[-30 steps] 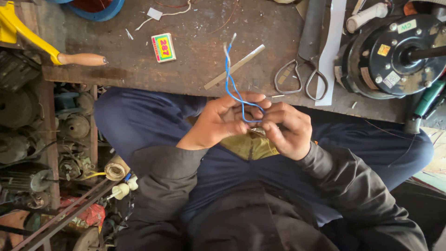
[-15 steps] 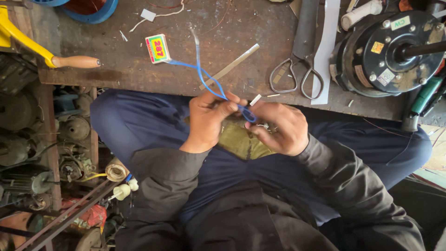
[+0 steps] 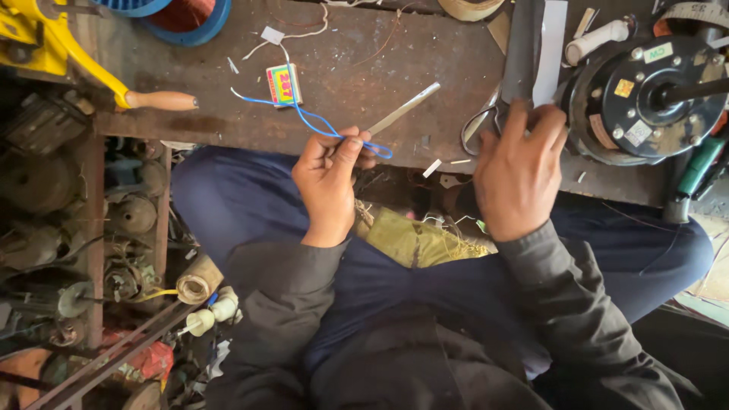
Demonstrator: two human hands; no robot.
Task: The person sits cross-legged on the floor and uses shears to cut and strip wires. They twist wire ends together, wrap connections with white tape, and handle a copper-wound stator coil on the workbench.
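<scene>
Over the scarred wooden workbench [image 3: 364, 68], wire work underway.
Left hand [image 3: 328, 182] pinches a thin blue insulated wire [image 3: 319, 125]; right hand [image 3: 520, 171], fingers spread, rests on steel scissors [image 3: 480, 125], apparently to grasp them.

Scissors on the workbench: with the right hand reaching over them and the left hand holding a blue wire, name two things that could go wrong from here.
1. The right hand covers the scissors, so it may catch a blade.
2. The blue wire, pinched by the left hand, trails past the small colourful box; a tug might drag that box along.
</scene>
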